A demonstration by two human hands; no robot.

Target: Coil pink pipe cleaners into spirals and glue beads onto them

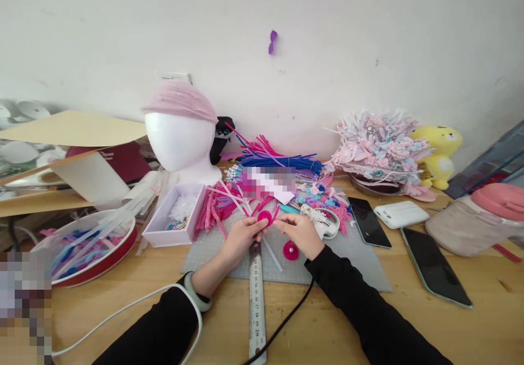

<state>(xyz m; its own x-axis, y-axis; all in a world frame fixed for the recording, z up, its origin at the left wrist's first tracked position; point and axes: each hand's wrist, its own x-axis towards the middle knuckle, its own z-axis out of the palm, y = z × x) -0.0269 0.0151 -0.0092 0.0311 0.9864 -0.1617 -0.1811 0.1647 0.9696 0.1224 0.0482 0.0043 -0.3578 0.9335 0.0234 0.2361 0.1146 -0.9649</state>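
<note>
Between thumb and fingers, my left hand (241, 238) pinches a magenta pipe-cleaner coil (264, 217), wound into a flat round. My right hand (302, 233) is closed with its fingertips at the loose end of the magenta pipe cleaner on the coil's right side. Just below the hands, a finished-looking magenta disc (291, 251) with a pearl at its centre lies on the grey cutting mat (356, 269). A clear glue stick (272, 254) lies under the hands, beside a steel ruler (257, 305). Right of my right hand is a white glue gun (328, 224).
Bundles of blue pipe cleaners (282, 163) lie behind. At left stand a white bead box (176, 220), a red-rimmed tub (118, 256) and a mannequin head (180, 141). Phones (436, 267), a decorated headpiece (376, 147) and a yellow plush (440, 155) are right. Cables (286, 324) cross the front.
</note>
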